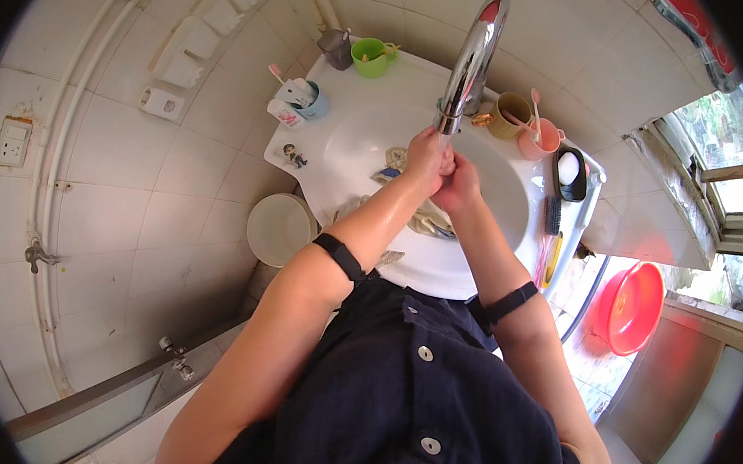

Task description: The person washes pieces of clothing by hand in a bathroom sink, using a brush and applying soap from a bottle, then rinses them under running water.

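My left hand (430,156) and my right hand (459,186) are pressed together over the white washbasin (356,157), directly below the chrome faucet (471,57). Both hands have their fingers curled in against each other. Whatever may lie between them is hidden. Below and beside the hands, crumpled beige and grey cloth pieces (431,223) lie in the basin. Another bunched cloth with a blue part (391,165) sits to the left of my wrists. My left forearm looks wet.
Around the rim stand a green cup (370,58), a grey cup (336,49), a blue cup (315,104), a brown mug (509,114) and a pink cup (543,139). White soap (568,168) rests in a black dish, near a brush (552,217). A white bucket (277,229) and a red basin (634,308) stand lower down.
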Tool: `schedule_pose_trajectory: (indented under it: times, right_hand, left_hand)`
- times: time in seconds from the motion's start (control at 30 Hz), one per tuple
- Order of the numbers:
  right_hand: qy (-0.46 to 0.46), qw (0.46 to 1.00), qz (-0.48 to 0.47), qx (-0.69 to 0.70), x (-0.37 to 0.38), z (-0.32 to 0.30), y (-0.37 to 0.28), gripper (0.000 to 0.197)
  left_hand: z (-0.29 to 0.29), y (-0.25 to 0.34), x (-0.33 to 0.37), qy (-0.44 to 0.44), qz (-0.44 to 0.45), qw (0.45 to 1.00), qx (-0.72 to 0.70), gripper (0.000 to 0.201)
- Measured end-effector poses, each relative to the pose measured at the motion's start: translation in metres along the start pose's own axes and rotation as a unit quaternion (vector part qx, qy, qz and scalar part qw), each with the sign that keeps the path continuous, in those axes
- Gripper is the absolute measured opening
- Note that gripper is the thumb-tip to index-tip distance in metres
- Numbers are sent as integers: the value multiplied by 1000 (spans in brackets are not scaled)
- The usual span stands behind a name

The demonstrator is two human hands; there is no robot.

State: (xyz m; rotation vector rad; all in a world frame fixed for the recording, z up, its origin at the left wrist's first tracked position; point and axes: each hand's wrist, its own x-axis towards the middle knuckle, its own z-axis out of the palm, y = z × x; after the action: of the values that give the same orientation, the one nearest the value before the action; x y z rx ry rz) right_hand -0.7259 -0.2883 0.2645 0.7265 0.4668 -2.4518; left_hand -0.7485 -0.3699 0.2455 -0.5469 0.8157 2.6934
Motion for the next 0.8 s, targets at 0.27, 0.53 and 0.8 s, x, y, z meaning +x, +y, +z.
schedule_pose_trajectory:
  times: [0.27, 0.53, 0.8]
  right_hand:
    - [39, 975, 96, -198, 59, -6, 7, 25]
    - [-30, 470, -152, -869, 108, -44, 9, 48]
    - [66, 262, -6, -963, 20, -155, 48, 46]
  left_hand:
    - [-67, 35, -80, -53, 175, 753, 632, 36]
    - [-142, 29, -143, 1, 137, 388, 911, 49]
    - [-148, 94, -121, 154, 276, 492, 811, 36]
